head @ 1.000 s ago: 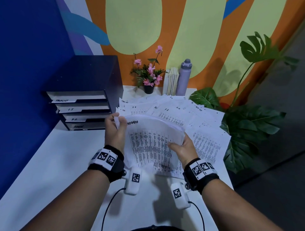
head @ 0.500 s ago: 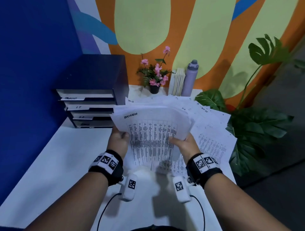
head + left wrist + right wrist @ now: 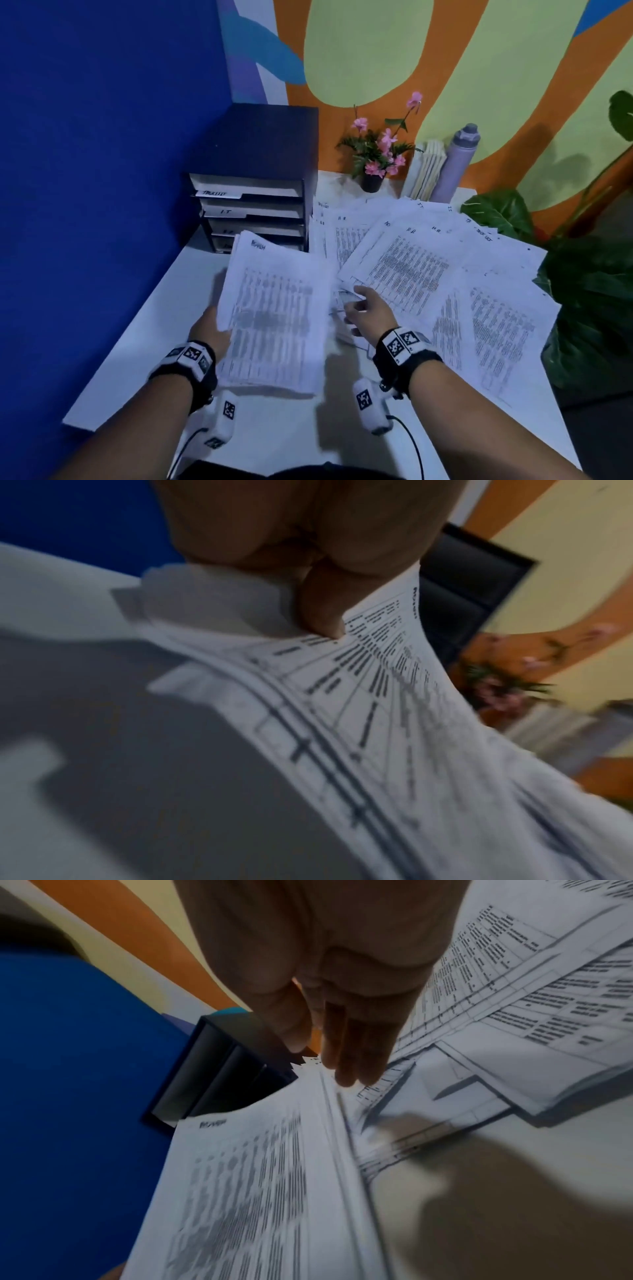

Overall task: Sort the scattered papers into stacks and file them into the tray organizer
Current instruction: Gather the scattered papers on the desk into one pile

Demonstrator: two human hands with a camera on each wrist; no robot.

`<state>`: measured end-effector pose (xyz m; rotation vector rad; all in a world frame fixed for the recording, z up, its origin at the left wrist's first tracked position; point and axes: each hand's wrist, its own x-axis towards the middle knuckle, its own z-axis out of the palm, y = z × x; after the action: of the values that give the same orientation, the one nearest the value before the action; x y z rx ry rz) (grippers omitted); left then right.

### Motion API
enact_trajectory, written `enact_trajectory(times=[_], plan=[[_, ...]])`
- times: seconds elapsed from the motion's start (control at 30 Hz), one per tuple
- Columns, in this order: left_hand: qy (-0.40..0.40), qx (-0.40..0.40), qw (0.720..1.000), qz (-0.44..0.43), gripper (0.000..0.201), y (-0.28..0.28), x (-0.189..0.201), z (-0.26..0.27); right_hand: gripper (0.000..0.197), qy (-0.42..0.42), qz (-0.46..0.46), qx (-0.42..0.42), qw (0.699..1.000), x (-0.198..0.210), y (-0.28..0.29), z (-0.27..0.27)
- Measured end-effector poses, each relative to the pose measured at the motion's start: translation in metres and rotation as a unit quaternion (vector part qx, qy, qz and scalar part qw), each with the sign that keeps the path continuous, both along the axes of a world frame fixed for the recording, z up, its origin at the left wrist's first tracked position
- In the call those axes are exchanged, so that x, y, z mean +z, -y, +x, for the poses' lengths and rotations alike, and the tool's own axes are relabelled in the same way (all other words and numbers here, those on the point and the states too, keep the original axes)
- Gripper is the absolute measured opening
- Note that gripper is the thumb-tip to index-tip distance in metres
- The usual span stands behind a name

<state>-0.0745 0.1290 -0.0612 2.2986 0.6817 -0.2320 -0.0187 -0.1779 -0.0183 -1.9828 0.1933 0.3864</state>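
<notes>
One stack of papers (image 3: 274, 318) pinched along its left edge in the left hand (image 3: 209, 329) grip, lifted off the worktop (image 3: 144, 329), long axis pointing ahead at the tray organizer (image 3: 253, 192) just beyond. Right hand (image 3: 368, 313) beside the stack's right edge, fingers relaxed, holding nothing. Left hand nearer the trays.

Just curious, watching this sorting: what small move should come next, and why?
Probably carry the stack forward to the tray organizer. The left hand alone grips it, its top sheet seems headed Admin, and the right hand is open and free to steady it. The matching tray label is mostly hidden.
</notes>
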Motion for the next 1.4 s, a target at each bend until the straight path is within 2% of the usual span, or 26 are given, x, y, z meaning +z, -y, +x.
enact_trajectory(times=[0.07,0.17,0.3,0.37,0.4,0.47,0.63,0.8,0.9,1.03,1.1,1.2,1.3,1.4], plan=[[-0.024,0.012,0.999,0.036,0.029,-0.031,-0.007,-0.003,0.043,0.002,-0.041,0.012,0.999,-0.011,0.002,0.0],[-0.048,0.031,0.995,0.085,0.026,-0.069,-0.014,-0.011,0.044,-0.031,-0.076,-0.004,0.997,-0.024,0.011,-0.001],[-0.077,0.041,0.992,0.097,0.021,-0.088,-0.016,-0.01,0.052,-0.085,-0.112,-0.025,0.99,-0.042,0.027,-0.003],[-0.085,0.025,0.989,0.117,0.06,-0.085,-0.02,-0.002,0.05,-0.09,-0.123,-0.032,0.988,-0.047,0.034,-0.004],[-0.093,0.009,0.987,0.134,0.076,-0.078,-0.017,0.003,0.048,-0.085,-0.145,-0.034,0.985,-0.048,0.039,-0.004],[-0.08,-0.027,0.988,0.126,0.085,-0.056,-0.011,0.018,0.045,-0.058,-0.216,-0.039,0.974,-0.048,0.052,-0.005],[-0.033,-0.092,0.995,-0.011,0.073,0.023,0.005,0.059,0.045,-0.035,-0.285,-0.088,0.954,-0.043,0.099,-0.002],[-0.066,-0.143,0.984,-0.085,0.074,0.089,0.003,0.091,0.052,-0.072,-0.328,-0.172,0.926,-0.039,0.176,0.004],[-0.116,-0.124,0.98,-0.108,0.078,0.121,-0.003,0.106,0.059,-0.098,-0.312,-0.227,0.917,-0.043,0.224,0.0],[-0.122,-0.069,0.985,-0.104,0.079,0.158,-0.003,0.116,0.072,-0.119,-0.264,-0.26,0.921,-0.055,0.264,-0.002],[-0.09,-0.056,0.99,-0.094,0.08,0.167,-0.013,0.121,0.078,-0.136,-0.261,-0.249,0.923,-0.06,0.272,0.0],[-0.022,-0.043,0.993,-0.109,0.092,0.177,-0.027,0.126,0.08,-0.134,-0.282,-0.205,0.928,-0.06,0.268,0.005],[-0.039,-0.068,0.995,-0.065,0.097,0.185,-0.035,0.126,0.077,-0.085,-0.265,-0.154,0.948,-0.059,0.248,0.016],[-0.045,-0.119,0.991,-0.046,0.085,0.193,-0.038,0.122,0.081,-0.044,-0.204,-0.123,0.97,-0.066,0.23,0.023]])
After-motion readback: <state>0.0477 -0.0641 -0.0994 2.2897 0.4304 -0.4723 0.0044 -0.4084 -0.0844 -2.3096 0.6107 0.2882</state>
